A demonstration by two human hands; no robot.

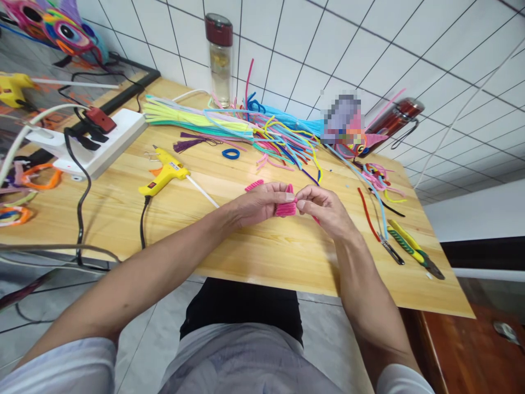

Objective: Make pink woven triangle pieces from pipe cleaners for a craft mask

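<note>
- You are wearing the camera on your head, and it is looking forward and down.
- From close above your lap (241,306), it is facing the tabletop (254,251), framing your left hand (264,201) and right hand (328,210) mid-view.
- Its upper edge is reaching the tiled wall (295,35).

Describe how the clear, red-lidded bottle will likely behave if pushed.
The clear bottle could tip if pushed high up, being tall and narrow. It is probably fairly heavy, as pale liquid shows inside. Being see-through, it may be glass, so a fall might break it.
</note>
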